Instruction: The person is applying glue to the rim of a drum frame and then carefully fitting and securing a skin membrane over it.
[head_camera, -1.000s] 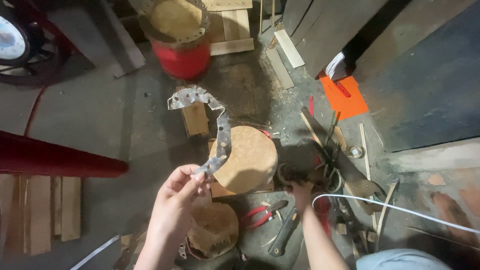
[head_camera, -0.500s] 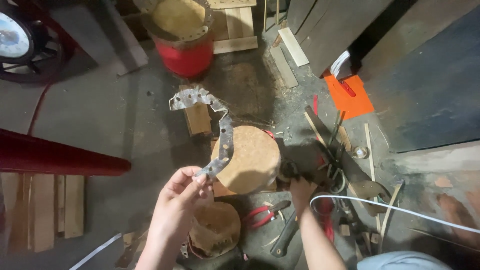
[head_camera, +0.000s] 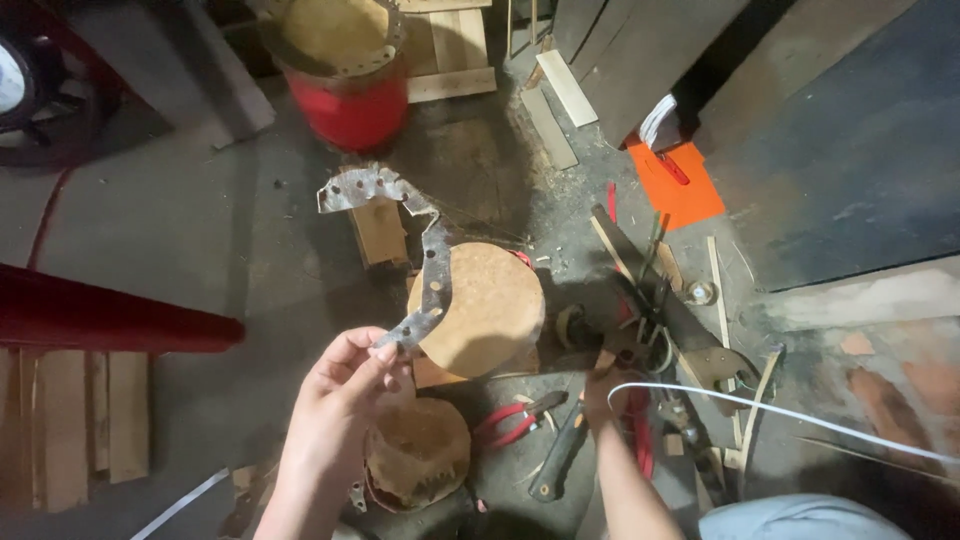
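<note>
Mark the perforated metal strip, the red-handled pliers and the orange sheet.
perforated metal strip (head_camera: 437, 280), head view, on its middle stretch, above the left hand's grip.
red-handled pliers (head_camera: 515, 420), head view, on the handles.
orange sheet (head_camera: 685, 195), head view, on its bare centre.

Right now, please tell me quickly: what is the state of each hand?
Left hand: closed, pinching the lower end of a bent perforated metal strip.
Right hand: reaching down among the tools on the floor; grip cannot be told.
</note>
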